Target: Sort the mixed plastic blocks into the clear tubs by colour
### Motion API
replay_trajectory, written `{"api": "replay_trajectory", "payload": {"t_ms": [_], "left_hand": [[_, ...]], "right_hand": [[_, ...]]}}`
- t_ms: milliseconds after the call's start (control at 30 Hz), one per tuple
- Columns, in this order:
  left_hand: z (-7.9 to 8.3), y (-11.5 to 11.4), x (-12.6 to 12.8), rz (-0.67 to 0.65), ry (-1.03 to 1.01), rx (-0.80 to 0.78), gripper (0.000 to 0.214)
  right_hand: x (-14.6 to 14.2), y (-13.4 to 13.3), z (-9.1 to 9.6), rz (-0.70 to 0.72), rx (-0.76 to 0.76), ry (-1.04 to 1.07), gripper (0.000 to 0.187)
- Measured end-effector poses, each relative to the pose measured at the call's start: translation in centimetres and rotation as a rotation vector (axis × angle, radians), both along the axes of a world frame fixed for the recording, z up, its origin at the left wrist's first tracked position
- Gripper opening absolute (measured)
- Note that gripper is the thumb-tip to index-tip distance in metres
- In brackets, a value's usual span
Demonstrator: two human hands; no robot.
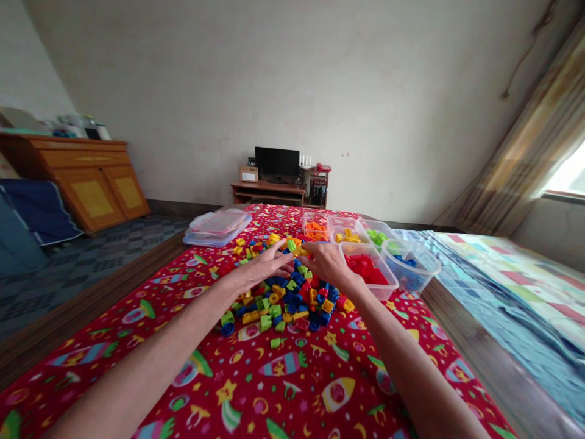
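Observation:
A loose pile of plastic building blocks in yellow, green, blue and red lies on the red patterned cloth. Over the pile's far part, my left hand is open, its thumb apart from the stretched fingers. A green block shows just beyond that thumb. From the right, my right hand faces it, thumb and forefinger closed at a yellow block. Its other fingers are partly hidden. Beside the right hand stands a clear tub of red blocks.
More clear tubs hold orange blocks, yellow blocks, green blocks and blue blocks. Stacked plastic lids lie at the far left of the red cloth. A bed adjoins the table on the right.

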State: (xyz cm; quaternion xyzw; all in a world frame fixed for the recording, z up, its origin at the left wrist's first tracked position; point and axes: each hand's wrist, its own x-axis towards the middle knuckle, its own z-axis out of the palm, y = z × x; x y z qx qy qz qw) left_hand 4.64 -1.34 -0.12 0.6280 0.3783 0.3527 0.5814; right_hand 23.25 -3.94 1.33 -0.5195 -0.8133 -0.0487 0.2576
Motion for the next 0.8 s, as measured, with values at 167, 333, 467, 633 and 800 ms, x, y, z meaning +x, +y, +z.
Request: {"api": "replay_trajectory", "payload": {"t_ms": [167, 333, 467, 633, 800], "left_hand": [[-0.5, 2.2, -1.0, 0.043, 0.26, 0.291, 0.056], [-0.9, 2.0, -1.0, 0.037, 0.544, 0.585, 0.041], [-0.3, 1.4, -1.0, 0.04, 0.693, 0.741, 0.038], [1.2, 1.9, -2.5, 0.073, 0.746, 0.691, 0.034], [2.2, 1.2, -2.9, -0.092, 0.871, 0.66, 0.023]], "right_hand": [[5.4, 4.1, 1.6, -0.328, 0.066, 0.049, 0.026], [9.5, 8.4, 3.0, -0.551, -0.015, 0.1, 0.041], [9.9, 8.8, 2.1, -0.563, 0.003, 0.127, 0.05], [7.1, 5.2, 0.3, -0.363, 0.096, 0.137, 0.035], [3.8, 0.8, 1.1, -0.212, -0.055, -0.032, 0.026]]}}
